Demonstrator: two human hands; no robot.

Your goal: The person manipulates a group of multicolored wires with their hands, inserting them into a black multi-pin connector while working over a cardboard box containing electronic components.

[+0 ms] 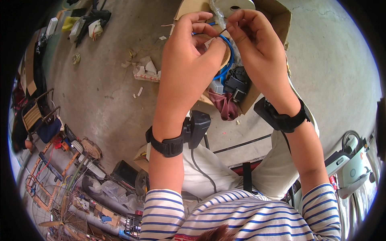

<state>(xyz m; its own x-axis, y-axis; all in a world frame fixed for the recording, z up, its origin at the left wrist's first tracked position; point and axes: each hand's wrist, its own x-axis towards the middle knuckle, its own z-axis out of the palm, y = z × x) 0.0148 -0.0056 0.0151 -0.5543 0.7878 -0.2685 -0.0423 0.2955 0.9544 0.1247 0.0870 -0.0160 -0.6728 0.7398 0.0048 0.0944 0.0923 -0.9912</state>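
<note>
Over an open cardboard box, my left hand point(191, 60) and my right hand point(259, 50) come close together, both with thumb and fingers pinched. A short thin dark wire point(223, 31) spans the gap between their fingertips. Just under it curves a blue cable point(231, 60), looping past my left thumb; whether my left fingers also hold the cable is hidden. Black strapped devices sit on both my wrists.
The cardboard box point(283, 24) holds a white spool point(237, 5), clear plastic wrap, black parts point(237, 82) and a maroon cloth point(224, 105). Torn paper point(146, 68) litters the floor to its left. A fan point(60, 219) and a chair point(38, 114) stand at the left.
</note>
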